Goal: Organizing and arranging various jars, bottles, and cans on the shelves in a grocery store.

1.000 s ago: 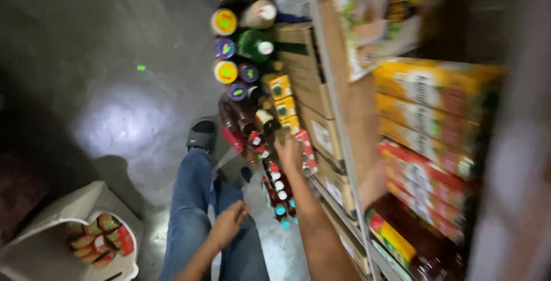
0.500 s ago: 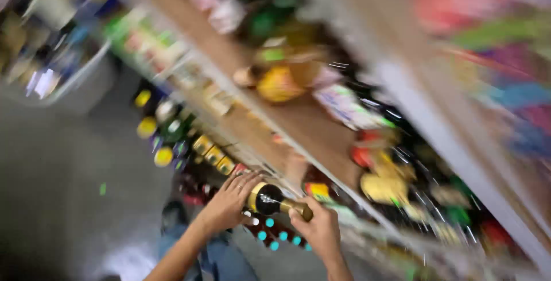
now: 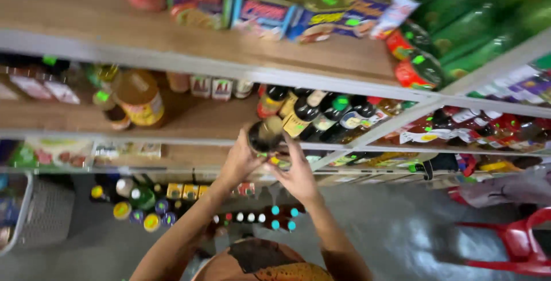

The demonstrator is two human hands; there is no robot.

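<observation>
Dark glass bottle (image 3: 265, 134) sits at the middle shelf (image 3: 189, 121) lip, our left hand (image 3: 238, 160) and right hand (image 3: 298, 172) both clasped around it — we keep it upright, easing it beside the capped bottles (image 3: 321, 111).

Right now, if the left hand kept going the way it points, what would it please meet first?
Probably the row of dark glass bottles on the wooden shelf, just beyond the dark bottle that the left hand holds with the right hand; depth is unclear.
</observation>
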